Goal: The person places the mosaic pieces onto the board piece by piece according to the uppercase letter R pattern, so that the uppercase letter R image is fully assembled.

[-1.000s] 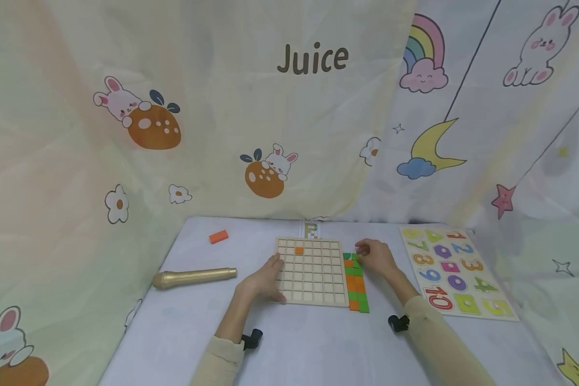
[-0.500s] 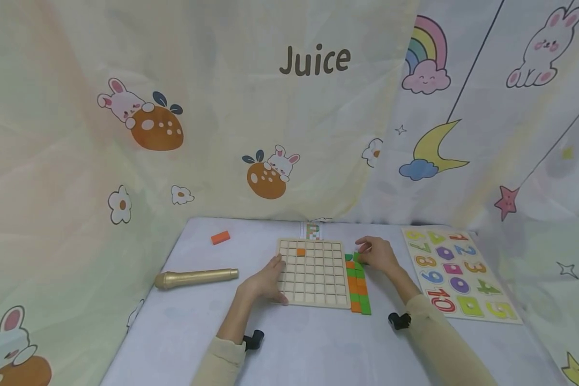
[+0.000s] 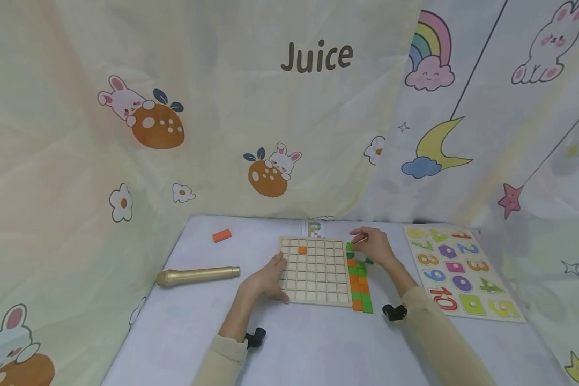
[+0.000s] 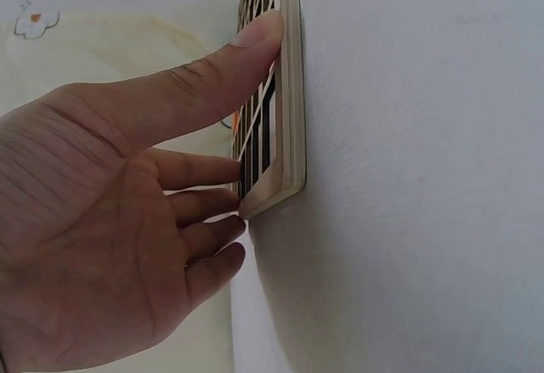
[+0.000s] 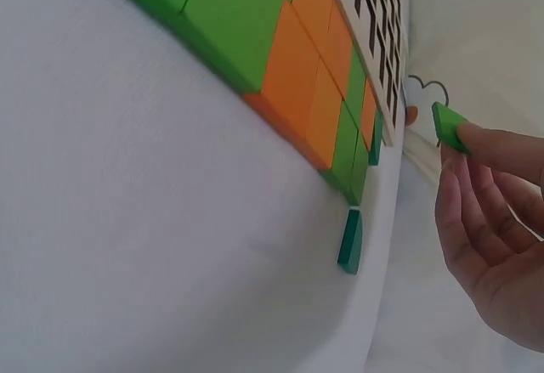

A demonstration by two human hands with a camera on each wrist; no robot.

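Green tile (image 5: 449, 127): pinched between thumb and fingertips of right hand (image 3: 373, 246), by the far right corner of grid board (image 3: 320, 274). In the right wrist view its free end points up and left; long axis not determinable (thumb covers part). Board lies flat on table (image 3: 313, 343), roughly square. Right hand's other fingers loosely bent. Left hand (image 3: 265, 280) spread at board's left near corner, thumb extended, fingers slightly bent.
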